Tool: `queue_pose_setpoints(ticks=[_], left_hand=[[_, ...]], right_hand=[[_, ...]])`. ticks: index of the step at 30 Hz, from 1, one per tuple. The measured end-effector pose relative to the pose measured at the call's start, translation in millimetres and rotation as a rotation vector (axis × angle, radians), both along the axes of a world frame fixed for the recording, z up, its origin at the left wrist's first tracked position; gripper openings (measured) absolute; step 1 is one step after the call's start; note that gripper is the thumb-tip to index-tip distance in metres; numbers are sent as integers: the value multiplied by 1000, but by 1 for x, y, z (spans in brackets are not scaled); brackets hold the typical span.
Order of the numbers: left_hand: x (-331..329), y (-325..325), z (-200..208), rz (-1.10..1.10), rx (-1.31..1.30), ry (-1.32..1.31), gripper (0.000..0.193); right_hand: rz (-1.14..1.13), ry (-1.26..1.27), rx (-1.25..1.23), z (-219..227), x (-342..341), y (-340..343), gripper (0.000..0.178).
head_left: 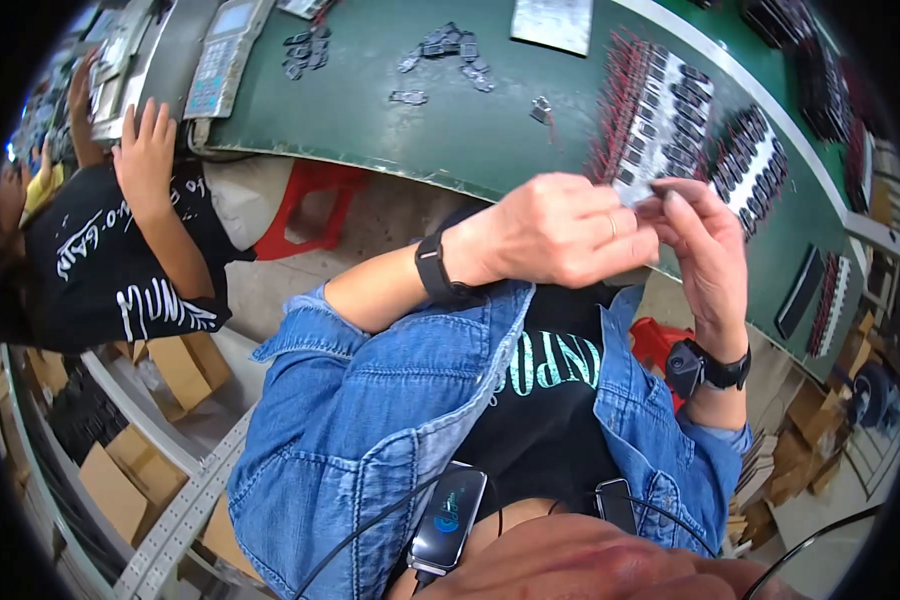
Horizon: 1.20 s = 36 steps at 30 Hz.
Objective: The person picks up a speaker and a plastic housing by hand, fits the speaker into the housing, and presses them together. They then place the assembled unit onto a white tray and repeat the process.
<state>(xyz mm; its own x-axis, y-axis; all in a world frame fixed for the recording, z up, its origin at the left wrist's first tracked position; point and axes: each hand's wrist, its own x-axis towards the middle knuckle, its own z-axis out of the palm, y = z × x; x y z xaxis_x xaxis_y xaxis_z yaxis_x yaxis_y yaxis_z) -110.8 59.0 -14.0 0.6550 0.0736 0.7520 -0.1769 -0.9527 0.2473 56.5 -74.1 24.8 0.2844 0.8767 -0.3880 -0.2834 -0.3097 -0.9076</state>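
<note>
My left hand (pixel 560 232) and my right hand (pixel 708 235) meet in front of my chest, fingertips pinched together on a small grey flat part (pixel 638 193). Both wrists wear black bands, and denim sleeves are pushed back. Just beyond my fingers, white trays (pixel 660 120) packed with rows of small black components with red wire leads lie on the green workbench (pixel 450 130). The part is mostly hidden by my fingers.
Loose black parts (pixel 445 45) and a grey plate (pixel 553 22) lie farther out on the bench. A co-worker in a black printed shirt (pixel 100 260) sits at left, hand (pixel 145 150) near a grey keypad device (pixel 222 55). Red stools (pixel 305 205), cardboard boxes (pixel 120 480) below.
</note>
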Motion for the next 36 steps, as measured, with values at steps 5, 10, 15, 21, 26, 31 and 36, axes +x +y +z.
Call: queue_pose_setpoints(ticks=[5, 10, 15, 21, 26, 31, 36], left_hand=[[-38, 59, -14, 366, -38, 6, 12], [-90, 105, -19, 597, -24, 387, 12], [-89, 121, -21, 403, 9, 545, 15], [-52, 91, 1, 371, -291, 411, 18], [6, 52, 22, 116, -1057, 258, 17], [30, 30, 9, -155, -1382, 92, 20], [30, 30, 1, -126, -1306, 159, 20]], right_hand=[[-133, -374, 191, 4, 2, -6, 26], [-159, -549, 235, 15, 5, -5, 25], [-305, -560, 248, 15, 9, -9, 27], [-259, -64, 279, -4, 24, -5, 29], [-231, 155, 312, -11, 23, -1, 31], [-243, 56, 276, -18, 23, -8, 32], [-195, 73, 297, -21, 28, -14, 32]])
